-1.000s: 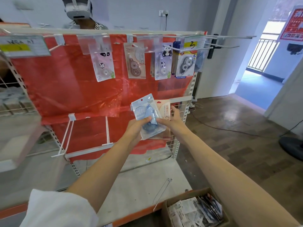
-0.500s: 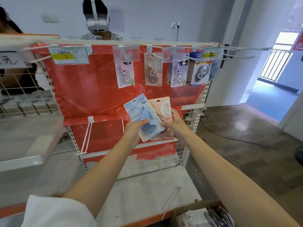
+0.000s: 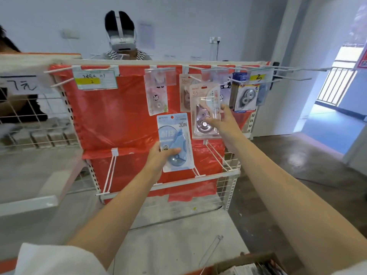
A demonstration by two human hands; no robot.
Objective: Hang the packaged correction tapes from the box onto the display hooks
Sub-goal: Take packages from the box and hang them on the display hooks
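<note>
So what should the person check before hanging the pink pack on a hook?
1. Right hand holds the pink pack firmly: ok, thumb and fingers pinch it.
2. Pack's hang hole lined up with a hook tip: cannot tell, the top overlaps packs already hanging.
3. A matching brown and pink pack hangs just behind, so this looks like the right hook: ok.
4. Left hand keeps the blue pack out of the way: ok, held lower and to the left.
5. Pack upright, printed face toward the person: ok.
6. More packs left in the box: ok, some show.
</note>
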